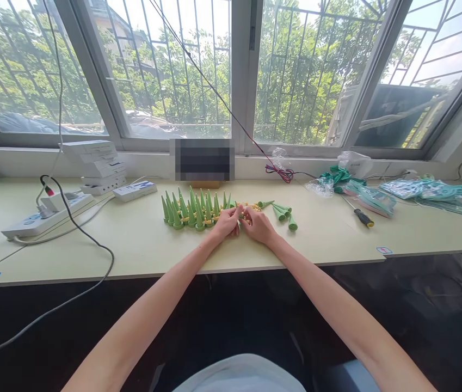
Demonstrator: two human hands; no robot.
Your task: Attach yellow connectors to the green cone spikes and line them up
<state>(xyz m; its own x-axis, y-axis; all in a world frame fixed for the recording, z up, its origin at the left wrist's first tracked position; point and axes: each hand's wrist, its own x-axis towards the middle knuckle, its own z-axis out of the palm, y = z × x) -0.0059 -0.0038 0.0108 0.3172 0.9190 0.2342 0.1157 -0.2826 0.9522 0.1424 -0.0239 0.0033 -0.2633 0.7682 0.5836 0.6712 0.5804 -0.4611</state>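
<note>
A yellow grid frame (251, 206) lies on the pale desk (141, 245), and several upright green cones (192, 209) stand in its left part. Both hands meet at the frame's near edge. My left hand (227, 222) is curled, its fingertips pinched at a cone on the frame. My right hand (258, 224) is also curled beside it, fingers pressed on the frame; what they hold is too small to make out. A few loose green cones (283, 211) lie on the desk just right of the frame.
A power strip (47, 215) with plugs and a black cable (92, 239) lies at the left, next to stacked white boxes (98, 166). A screwdriver (359, 213), plastic bags and teal cords (426, 190) lie at the right. A blurred screen (202, 159) stands behind the frame.
</note>
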